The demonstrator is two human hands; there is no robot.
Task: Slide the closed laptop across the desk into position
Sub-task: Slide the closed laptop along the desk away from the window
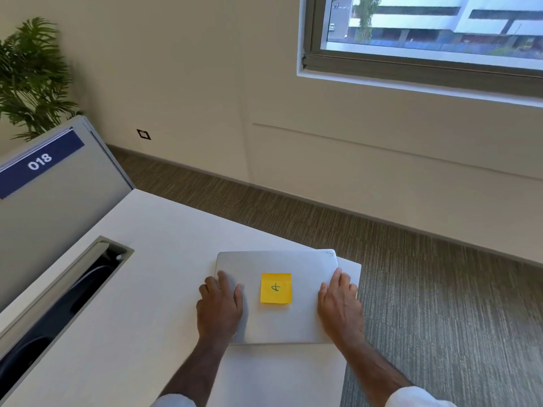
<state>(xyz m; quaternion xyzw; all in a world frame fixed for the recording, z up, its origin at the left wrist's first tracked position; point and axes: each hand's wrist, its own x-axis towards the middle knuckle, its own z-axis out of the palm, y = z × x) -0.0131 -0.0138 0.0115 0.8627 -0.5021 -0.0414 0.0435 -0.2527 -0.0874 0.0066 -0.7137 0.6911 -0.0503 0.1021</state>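
hands first: our left hand (219, 304) lies flat with fingers spread on the left part of the closed laptop (282, 321), and our right hand (339, 304) rests open over the laptop's right edge, fingers extended; neither is curled into a grasp. between them, a yellow sticky note (276, 288) with a pen mark sits on the lid's middle. the silver laptop lies at the far right corner of the white desk (147, 289), its far corner overhanging the desk edge. left of the laptop, a cable tray opening (73, 304) is cut into the desk, beside a grey divider (58, 201) marked 018.

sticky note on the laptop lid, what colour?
Yellow sticky note, dark handwritten mark; head view.
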